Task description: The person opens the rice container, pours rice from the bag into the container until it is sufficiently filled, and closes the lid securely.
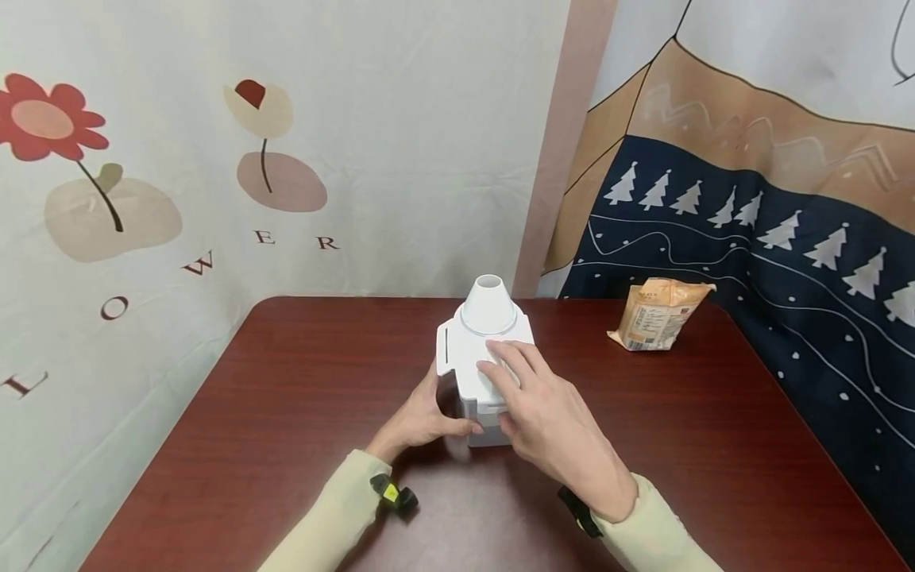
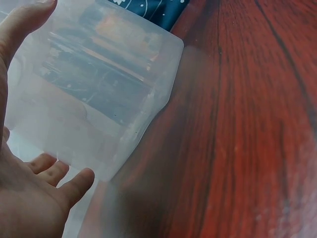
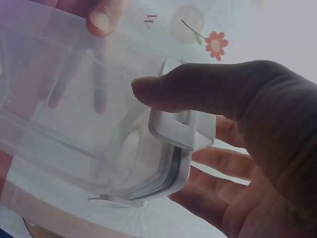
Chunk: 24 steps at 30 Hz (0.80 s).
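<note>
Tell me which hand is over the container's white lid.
The right hand, whose fingers spread over the top of the white lid, near the cone. The left hand sits lower, gripping the container by its side.

Dark red capital letters, widely spaced, run in a rising curve across the pale cloth [image 1: 429,119] behind the desk [image 1: 322,381]: L [image 1: 25,385], O [image 1: 114,307], W [image 1: 198,263], E [image 1: 264,237] and R [image 1: 327,243], reading "LOWER". The right wrist view catches one letter of the cloth, turned and blurred, apparently the W. The orange packet [image 1: 658,314] carries printed lines and a small red mark, too small to read. Faint marks on the translucent container [image 3: 74,148] are illegible.
</note>
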{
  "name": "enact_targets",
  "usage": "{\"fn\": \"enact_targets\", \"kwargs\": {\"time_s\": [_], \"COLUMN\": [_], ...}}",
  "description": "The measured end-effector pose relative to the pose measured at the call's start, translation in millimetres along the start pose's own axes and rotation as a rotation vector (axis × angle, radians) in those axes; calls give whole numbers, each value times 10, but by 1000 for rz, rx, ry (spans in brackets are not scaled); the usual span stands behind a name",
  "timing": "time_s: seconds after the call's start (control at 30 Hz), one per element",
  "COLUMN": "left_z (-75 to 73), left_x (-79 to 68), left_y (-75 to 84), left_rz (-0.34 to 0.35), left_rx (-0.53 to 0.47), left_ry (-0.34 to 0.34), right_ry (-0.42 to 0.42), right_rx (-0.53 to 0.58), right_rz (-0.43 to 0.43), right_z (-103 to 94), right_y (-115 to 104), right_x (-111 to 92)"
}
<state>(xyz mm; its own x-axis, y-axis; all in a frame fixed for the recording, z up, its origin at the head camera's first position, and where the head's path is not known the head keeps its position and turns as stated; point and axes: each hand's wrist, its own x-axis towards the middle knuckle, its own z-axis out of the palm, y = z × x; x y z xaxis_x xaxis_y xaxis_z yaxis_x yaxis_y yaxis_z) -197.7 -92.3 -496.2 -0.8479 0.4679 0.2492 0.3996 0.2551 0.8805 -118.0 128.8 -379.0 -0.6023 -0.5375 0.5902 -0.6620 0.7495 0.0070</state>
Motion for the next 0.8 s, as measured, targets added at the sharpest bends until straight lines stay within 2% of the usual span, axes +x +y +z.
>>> {"fn": "enact_targets", "kwargs": {"time_s": [0.47, 0.67, 0.8], "left_z": [-4, -2, -6], "left_x": [-1, 2, 5], "left_y": [-12, -11, -9], "left_rz": [-12, 0, 9], "left_rx": [3, -1, 9], "left_ry": [8, 0, -1], "right_ry": [28, -3, -22], "right_rx": [-112, -213, -241], "right_rz": [-58, -91, -92], "right_z": [30, 21, 32], "right_y": [-24, -79, -95], "right_x": [25, 46, 45]}}
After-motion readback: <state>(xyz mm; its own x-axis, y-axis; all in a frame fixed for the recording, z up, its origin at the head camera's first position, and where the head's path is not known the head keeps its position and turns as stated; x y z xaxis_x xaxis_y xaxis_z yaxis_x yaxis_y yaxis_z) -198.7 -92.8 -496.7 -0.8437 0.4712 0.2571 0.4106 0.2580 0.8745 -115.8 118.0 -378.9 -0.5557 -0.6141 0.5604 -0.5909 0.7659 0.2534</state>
